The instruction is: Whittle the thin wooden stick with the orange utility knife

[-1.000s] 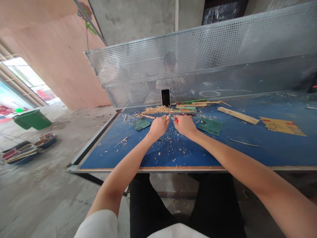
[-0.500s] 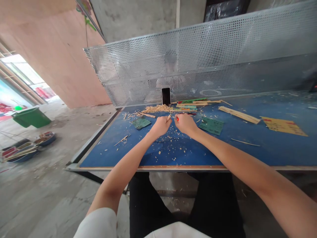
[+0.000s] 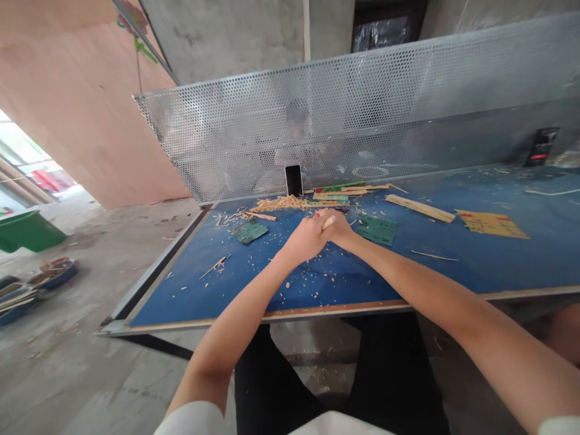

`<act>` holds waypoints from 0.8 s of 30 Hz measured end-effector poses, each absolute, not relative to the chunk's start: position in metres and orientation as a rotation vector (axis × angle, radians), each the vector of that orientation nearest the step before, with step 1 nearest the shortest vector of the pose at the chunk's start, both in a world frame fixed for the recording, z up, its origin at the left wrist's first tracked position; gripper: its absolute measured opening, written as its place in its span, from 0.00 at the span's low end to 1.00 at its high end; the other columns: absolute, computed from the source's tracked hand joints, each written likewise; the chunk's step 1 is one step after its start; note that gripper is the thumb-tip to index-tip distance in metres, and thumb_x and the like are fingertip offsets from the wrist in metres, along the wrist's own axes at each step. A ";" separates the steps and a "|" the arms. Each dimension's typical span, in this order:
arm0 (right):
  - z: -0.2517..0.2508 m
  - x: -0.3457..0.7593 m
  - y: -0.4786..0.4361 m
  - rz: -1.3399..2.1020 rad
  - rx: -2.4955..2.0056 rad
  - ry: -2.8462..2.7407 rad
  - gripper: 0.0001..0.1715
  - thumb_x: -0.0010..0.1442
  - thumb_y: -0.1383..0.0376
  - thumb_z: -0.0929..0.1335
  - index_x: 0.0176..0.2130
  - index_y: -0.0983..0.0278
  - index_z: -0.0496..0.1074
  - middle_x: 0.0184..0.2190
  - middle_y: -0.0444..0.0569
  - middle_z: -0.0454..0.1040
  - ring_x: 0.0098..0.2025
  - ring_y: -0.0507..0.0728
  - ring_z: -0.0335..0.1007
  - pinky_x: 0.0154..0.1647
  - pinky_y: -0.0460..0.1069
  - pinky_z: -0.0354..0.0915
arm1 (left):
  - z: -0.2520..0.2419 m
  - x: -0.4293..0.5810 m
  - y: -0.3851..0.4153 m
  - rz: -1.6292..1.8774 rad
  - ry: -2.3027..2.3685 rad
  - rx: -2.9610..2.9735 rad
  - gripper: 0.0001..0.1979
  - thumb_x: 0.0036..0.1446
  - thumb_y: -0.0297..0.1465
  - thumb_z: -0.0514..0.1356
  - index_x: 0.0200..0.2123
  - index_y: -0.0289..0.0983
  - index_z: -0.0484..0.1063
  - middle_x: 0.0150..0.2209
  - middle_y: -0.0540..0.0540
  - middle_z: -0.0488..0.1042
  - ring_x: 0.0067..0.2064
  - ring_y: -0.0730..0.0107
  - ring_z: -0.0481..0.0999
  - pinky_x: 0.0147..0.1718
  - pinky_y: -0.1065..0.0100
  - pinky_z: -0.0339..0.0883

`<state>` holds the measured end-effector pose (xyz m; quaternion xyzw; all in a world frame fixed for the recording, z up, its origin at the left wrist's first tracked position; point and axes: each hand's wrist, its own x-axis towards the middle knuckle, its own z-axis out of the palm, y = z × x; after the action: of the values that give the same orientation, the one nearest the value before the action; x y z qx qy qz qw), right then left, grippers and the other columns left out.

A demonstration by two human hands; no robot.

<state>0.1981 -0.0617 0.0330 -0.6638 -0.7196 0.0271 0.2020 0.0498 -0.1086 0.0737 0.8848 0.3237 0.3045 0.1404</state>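
My left hand (image 3: 308, 239) is closed around a short pale wooden stick (image 3: 328, 223), whose end pokes out by the thumb. Pressed up against it, my right hand (image 3: 339, 229) is closed too, on what looks like a small red-handled knife (image 3: 318, 214). Only a speck of red shows; its blade is hidden behind the fingers. Both hands are together above the blue tabletop (image 3: 254, 284), where small wood chips lie scattered. A green sandpaper sheet (image 3: 377, 230) lies to the right of the hands, and another green sheet (image 3: 251, 231) to the left.
Behind the hands are a heap of wood shavings (image 3: 283, 203), an upright phone (image 3: 294, 180) and several wooden strips (image 3: 338, 196). A wider wood strip (image 3: 420, 208) and a yellow sheet (image 3: 492, 224) lie right. A perforated metal screen (image 3: 254, 133) borders the table's back.
My hands have come together, having been slightly apart, and the stick's end now points toward me between them. The view has shifted to the right.
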 end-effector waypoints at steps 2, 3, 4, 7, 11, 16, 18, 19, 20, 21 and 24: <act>0.035 0.202 -0.057 0.057 -1.861 -1.975 0.14 0.71 0.58 0.67 0.42 0.62 0.79 0.42 0.55 0.82 0.47 0.62 0.78 0.46 0.50 0.67 | 0.073 0.043 -0.102 0.931 0.933 2.408 0.11 0.74 0.38 0.53 0.37 0.40 0.62 0.26 0.52 0.66 0.29 0.70 0.70 0.31 0.66 0.62; 0.035 0.204 -0.055 0.047 -1.865 -1.954 0.15 0.71 0.58 0.66 0.41 0.63 0.79 0.40 0.56 0.82 0.46 0.62 0.78 0.45 0.49 0.66 | 0.072 0.039 -0.099 0.944 0.916 2.318 0.10 0.74 0.40 0.55 0.41 0.41 0.60 0.26 0.53 0.66 0.27 0.72 0.68 0.29 0.67 0.62; 0.034 0.205 -0.053 0.036 -1.868 -1.930 0.16 0.71 0.58 0.65 0.41 0.63 0.79 0.39 0.56 0.82 0.45 0.62 0.78 0.43 0.49 0.65 | 0.071 0.036 -0.096 0.930 0.888 2.234 0.10 0.74 0.40 0.55 0.43 0.42 0.58 0.26 0.55 0.66 0.25 0.74 0.66 0.27 0.68 0.61; 0.030 0.209 -0.047 0.000 -1.847 -1.869 0.22 0.74 0.56 0.60 0.41 0.65 0.77 0.38 0.58 0.81 0.41 0.61 0.77 0.40 0.49 0.62 | 0.071 0.029 -0.088 0.827 0.842 2.038 0.09 0.76 0.40 0.51 0.44 0.43 0.54 0.28 0.56 0.66 0.20 0.80 0.60 0.22 0.71 0.58; 0.025 0.215 -0.042 -0.049 -1.766 -1.827 0.24 0.75 0.56 0.56 0.39 0.64 0.74 0.33 0.55 0.78 0.36 0.60 0.72 0.37 0.50 0.58 | 0.073 0.020 -0.083 0.776 0.835 1.885 0.09 0.76 0.39 0.51 0.43 0.44 0.54 0.24 0.59 0.60 0.17 0.81 0.58 0.18 0.72 0.57; 0.024 0.218 -0.043 -0.077 -1.647 -1.809 0.23 0.74 0.55 0.56 0.33 0.60 0.70 0.27 0.51 0.73 0.31 0.59 0.67 0.36 0.51 0.55 | 0.074 0.009 -0.079 0.817 0.729 1.845 0.15 0.73 0.46 0.56 0.39 0.42 0.61 0.18 0.61 0.55 0.17 0.79 0.60 0.20 0.73 0.59; 0.025 0.218 -0.046 -0.078 -1.604 -1.806 0.24 0.74 0.55 0.56 0.31 0.59 0.67 0.25 0.49 0.71 0.29 0.58 0.64 0.35 0.51 0.54 | 0.073 0.006 -0.077 0.857 0.718 1.888 0.19 0.69 0.49 0.59 0.36 0.41 0.64 0.18 0.60 0.59 0.18 0.80 0.61 0.20 0.73 0.59; 0.026 0.218 -0.047 -0.078 -1.583 -1.804 0.23 0.74 0.55 0.56 0.30 0.59 0.66 0.25 0.48 0.70 0.29 0.58 0.63 0.35 0.51 0.54 | 0.072 0.005 -0.076 0.874 0.712 1.902 0.20 0.68 0.51 0.61 0.35 0.40 0.66 0.19 0.58 0.61 0.18 0.80 0.62 0.20 0.73 0.58; 0.027 0.217 -0.049 -0.078 -1.561 -1.803 0.23 0.73 0.55 0.56 0.30 0.59 0.66 0.24 0.48 0.69 0.29 0.57 0.63 0.35 0.51 0.53 | 0.071 0.004 -0.074 0.887 0.704 1.908 0.22 0.67 0.52 0.62 0.35 0.39 0.68 0.20 0.57 0.63 0.18 0.81 0.62 0.20 0.73 0.58; 0.027 0.217 -0.051 -0.078 -1.540 -1.800 0.22 0.73 0.55 0.57 0.29 0.58 0.65 0.24 0.47 0.68 0.29 0.57 0.63 0.36 0.51 0.53 | 0.071 0.004 -0.072 0.896 0.698 1.909 0.22 0.66 0.53 0.62 0.35 0.39 0.70 0.22 0.56 0.64 0.19 0.81 0.62 0.20 0.72 0.57; 0.030 0.216 -0.055 -0.067 -1.483 -1.793 0.21 0.73 0.55 0.56 0.29 0.58 0.62 0.23 0.46 0.66 0.28 0.57 0.61 0.35 0.51 0.53 | 0.068 0.003 -0.069 0.891 0.723 1.924 0.22 0.64 0.53 0.64 0.36 0.39 0.74 0.24 0.54 0.66 0.20 0.81 0.61 0.20 0.72 0.56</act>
<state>0.2160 -0.0551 0.0301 -0.5850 -0.7075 -0.0263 0.3957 0.0033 -0.0692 0.0679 0.7730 0.2905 0.3581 0.4358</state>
